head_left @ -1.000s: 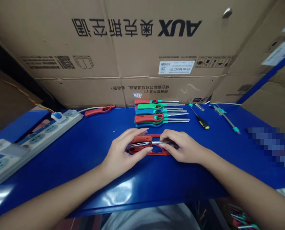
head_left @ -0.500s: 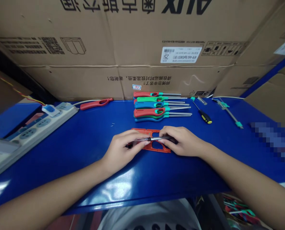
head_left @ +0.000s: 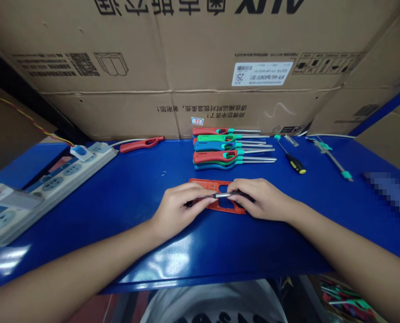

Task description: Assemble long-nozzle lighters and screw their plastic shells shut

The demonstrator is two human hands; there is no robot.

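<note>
At far left, one power strip (head_left: pixel 62 179) carries two plugs: one white plug (head_left: pixel 16 195) and one blue-and-white plug (head_left: pixel 81 153). To its right lie one red lighter handle (head_left: pixel 141 145), without a metal barrel, and two thin slivers (head_left: pixel 164 173) on the blue table (head_left: pixel 95 233). The left hand (head_left: pixel 176 206) is closed to a narrow pinch on the left end of one silver metal tube (head_left: pixel 223 195); any wires within that palm are hidden. One second ago this hand is spread wider and white wire shows in its gap; thumb and forefinger now meet at the tube, so the piece is steadied at both ends. The tube lies level between the hands, over the orange lighter shell (head_left: pixel 206 183); two trigger openings show in the shell, but whether its halves are joined cannot be told. The right hand (head_left: pixel 265 199) is closed, thumb against fingers, on the tube's right end and a dark part mostly covered by the palm. Behind the hands, the stack of assembled lighters (head_left: pixel 215 156) shows at least seven handles: three red, two green, two blue. Farther right are one black-and-yellow screwdriver (head_left: pixel 296 163), one clear tube (head_left: pixel 291 140) and one metal rod with teal fittings (head_left: pixel 336 161).
</note>
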